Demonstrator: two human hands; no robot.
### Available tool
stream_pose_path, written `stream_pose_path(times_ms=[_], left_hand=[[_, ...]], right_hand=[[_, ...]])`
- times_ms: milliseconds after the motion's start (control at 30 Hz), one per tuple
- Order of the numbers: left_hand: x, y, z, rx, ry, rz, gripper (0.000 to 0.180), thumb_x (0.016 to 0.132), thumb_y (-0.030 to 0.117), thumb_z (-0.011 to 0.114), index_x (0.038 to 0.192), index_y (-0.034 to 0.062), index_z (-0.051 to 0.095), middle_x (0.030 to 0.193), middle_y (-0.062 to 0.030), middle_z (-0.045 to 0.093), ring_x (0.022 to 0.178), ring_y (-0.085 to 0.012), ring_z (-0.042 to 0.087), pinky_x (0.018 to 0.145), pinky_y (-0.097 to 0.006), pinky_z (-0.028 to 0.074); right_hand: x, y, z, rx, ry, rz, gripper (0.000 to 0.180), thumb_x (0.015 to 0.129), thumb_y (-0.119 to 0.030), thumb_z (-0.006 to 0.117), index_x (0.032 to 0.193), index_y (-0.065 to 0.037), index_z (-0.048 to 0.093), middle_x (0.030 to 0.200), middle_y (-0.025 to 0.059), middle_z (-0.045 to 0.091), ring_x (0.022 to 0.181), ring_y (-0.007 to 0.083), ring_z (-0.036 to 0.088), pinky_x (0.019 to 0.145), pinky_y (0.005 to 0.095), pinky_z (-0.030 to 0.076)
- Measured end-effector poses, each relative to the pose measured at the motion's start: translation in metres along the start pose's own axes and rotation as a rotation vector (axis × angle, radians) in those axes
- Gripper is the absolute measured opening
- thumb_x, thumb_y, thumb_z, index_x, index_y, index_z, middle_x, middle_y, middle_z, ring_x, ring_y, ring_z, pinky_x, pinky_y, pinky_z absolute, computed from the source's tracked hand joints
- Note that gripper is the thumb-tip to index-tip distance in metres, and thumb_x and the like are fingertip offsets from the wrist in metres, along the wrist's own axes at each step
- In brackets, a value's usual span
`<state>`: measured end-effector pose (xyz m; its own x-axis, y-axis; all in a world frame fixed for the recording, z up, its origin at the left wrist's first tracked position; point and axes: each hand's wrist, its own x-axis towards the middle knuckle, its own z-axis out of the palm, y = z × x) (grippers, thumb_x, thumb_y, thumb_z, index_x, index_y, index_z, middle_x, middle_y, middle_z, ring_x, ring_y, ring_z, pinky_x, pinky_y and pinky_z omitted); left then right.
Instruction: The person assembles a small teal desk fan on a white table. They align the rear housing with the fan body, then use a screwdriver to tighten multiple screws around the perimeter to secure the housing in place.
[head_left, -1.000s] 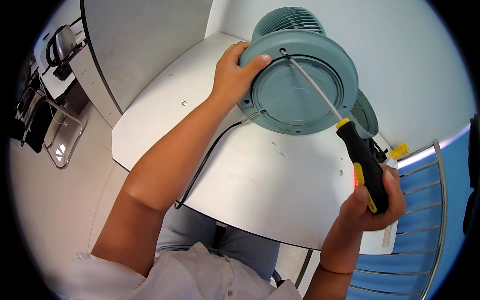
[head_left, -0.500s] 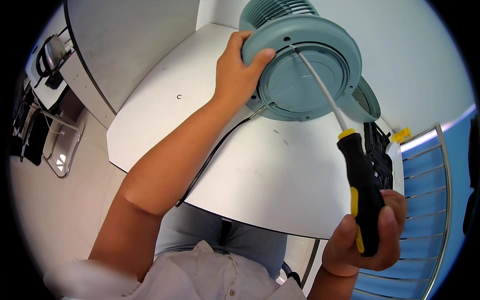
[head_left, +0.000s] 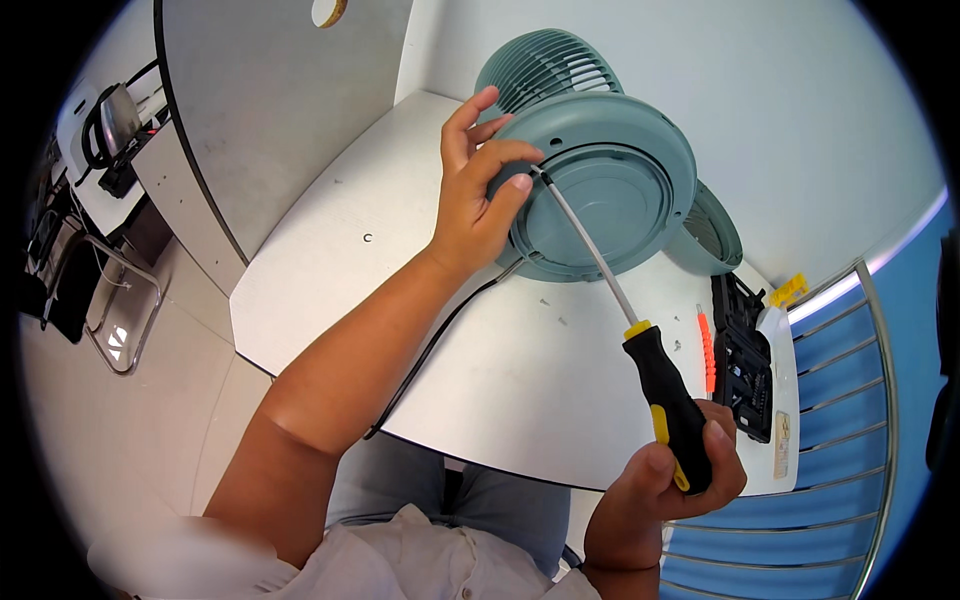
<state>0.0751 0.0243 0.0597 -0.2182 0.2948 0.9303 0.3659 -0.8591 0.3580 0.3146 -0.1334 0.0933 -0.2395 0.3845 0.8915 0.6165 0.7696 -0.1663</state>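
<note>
My right hand is closed around the black and yellow handle of a screwdriver. Its shaft slants up and left to the underside of a grey-green fan base, which stands tilted on the table. A small silvery piece, perhaps a screw, shows at the screwdriver's tip near the base's rim. My left hand is by the base's left edge, thumb and index finger apart on either side of that tip, other fingers raised. Behind the base is the slatted fan head. A black cord runs from the base.
A grey-green ring-shaped part leans behind the base at right. A black tool case and an orange flexible shaft lie on the white table. Tiny screws are scattered there. A metal railing borders the right side.
My left hand has let go of the base's rim and brought its fingers to the screwdriver tip. The screwdriver and right hand have shifted left; the base appears lower in view.
</note>
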Motion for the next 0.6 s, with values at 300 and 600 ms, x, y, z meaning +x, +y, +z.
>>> stream_pose_path(times_ms=[300,600], left_hand=[[-0.001,0.001,0.002,-0.018,-0.016,-0.034,0.017,0.093,0.020,0.048,0.090,0.0104,0.061,0.138,-0.0139,0.025,0.119,-0.0294,0.040,0.099,-0.042,0.034],[0.000,-0.003,0.002,0.045,-0.057,0.006,0.014,0.092,0.018,0.049,0.093,0.0100,0.060,0.137,-0.0131,0.026,0.119,-0.0305,0.040,0.097,-0.041,0.036]], right_hand=[[-0.005,0.003,0.009,0.030,0.127,0.015,0.043,0.089,-0.043,0.054,0.109,-0.009,0.037,0.086,0.0124,0.048,0.076,0.0226,0.053,0.066,0.0330,0.049],[-0.005,0.003,0.008,-0.015,0.133,0.066,0.047,0.089,-0.047,0.051,0.108,-0.006,0.041,0.094,0.0121,0.047,0.088,0.0211,0.053,0.075,0.0316,0.049]])
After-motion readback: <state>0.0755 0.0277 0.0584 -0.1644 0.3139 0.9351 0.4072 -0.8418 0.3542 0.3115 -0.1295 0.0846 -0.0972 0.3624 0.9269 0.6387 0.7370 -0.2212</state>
